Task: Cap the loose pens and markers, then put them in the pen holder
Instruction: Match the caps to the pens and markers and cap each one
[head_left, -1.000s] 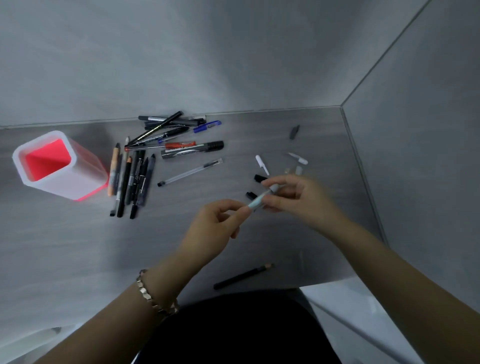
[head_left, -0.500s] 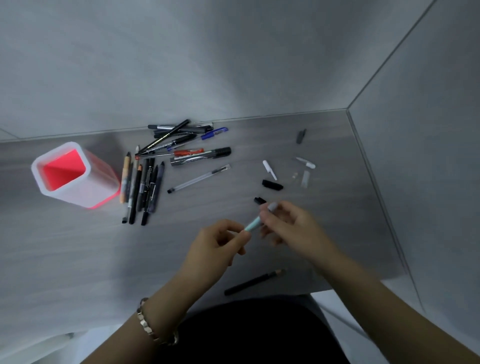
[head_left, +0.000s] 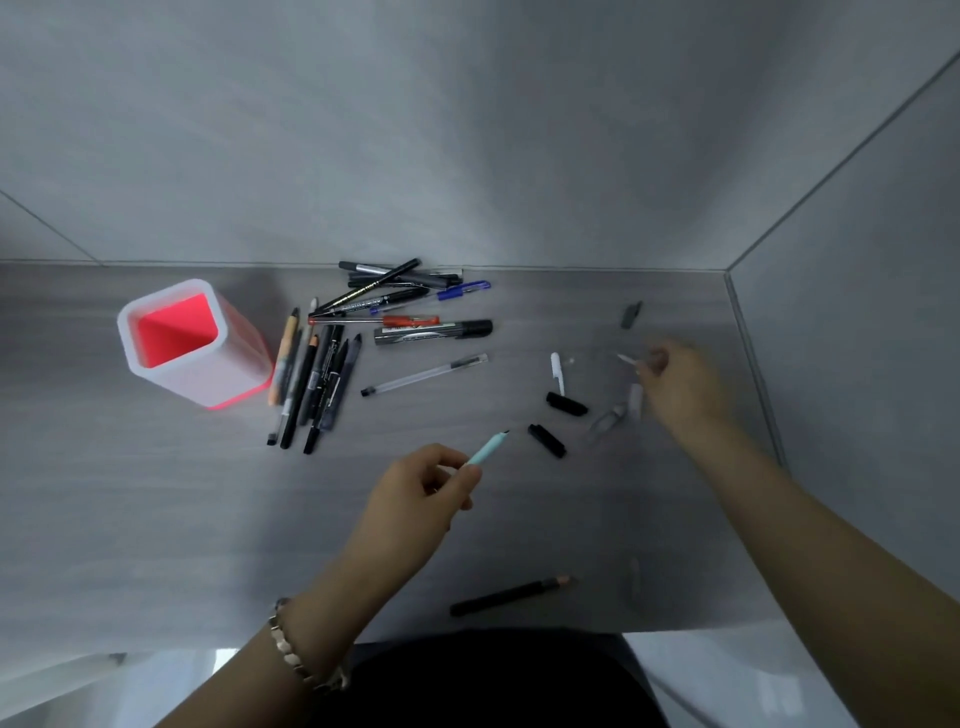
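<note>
One pen holder (head_left: 176, 374) stands at 9 o'clock on the surface (head_left: 156, 519). Beside it is a row (head_left: 311, 384) of about six pens and pencils. At 12 o'clock about seven more lie in a crossed heap (head_left: 395, 299), too overlapped to count exactly. There is one clear gel pen (head_left: 423, 375), one mint-green pen (head_left: 487, 448) and, at 6 o'clock, one black pencil (head_left: 511, 596). Loose caps: two black caps (head_left: 566, 404), one white cap (head_left: 557, 371), one dark grey cap (head_left: 631, 314), and about three blurred pale caps (head_left: 635, 397) at 3 o'clock.
</note>
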